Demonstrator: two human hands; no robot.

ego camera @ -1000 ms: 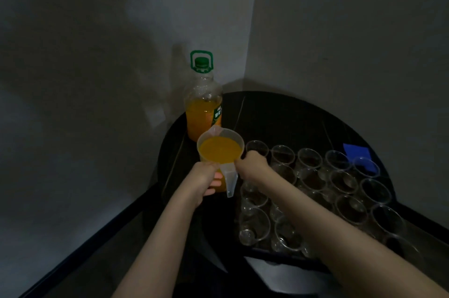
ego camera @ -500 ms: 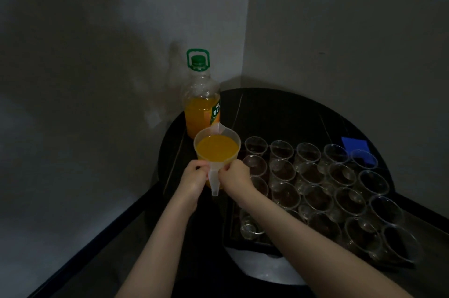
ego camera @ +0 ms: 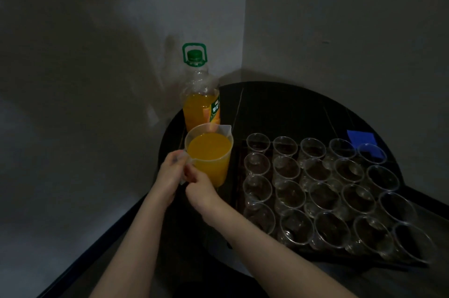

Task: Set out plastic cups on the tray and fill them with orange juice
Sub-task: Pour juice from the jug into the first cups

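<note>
A clear plastic jug [ego camera: 211,159] nearly full of orange juice stands left of the tray, its spout toward the back right. My left hand [ego camera: 170,173] grips the jug's handle at its near left side. My right hand [ego camera: 199,185] is at the base of the same handle, fingers curled against it. Several empty clear plastic cups [ego camera: 315,190] stand in rows on a dark tray [ego camera: 237,176] to the right. Behind the jug stands an orange juice bottle [ego camera: 200,100] with a green cap and carry handle, about half full.
Everything stands on a dark round table [ego camera: 279,108] pushed into a corner between two pale walls. A blue square [ego camera: 360,138] lies at the table's far right, behind the cups. A dark ledge runs along the lower left.
The jug has turned so its handle now faces left and its spout back right. My right hand has moved from the jug's right rim to the handle beside my left hand.
</note>
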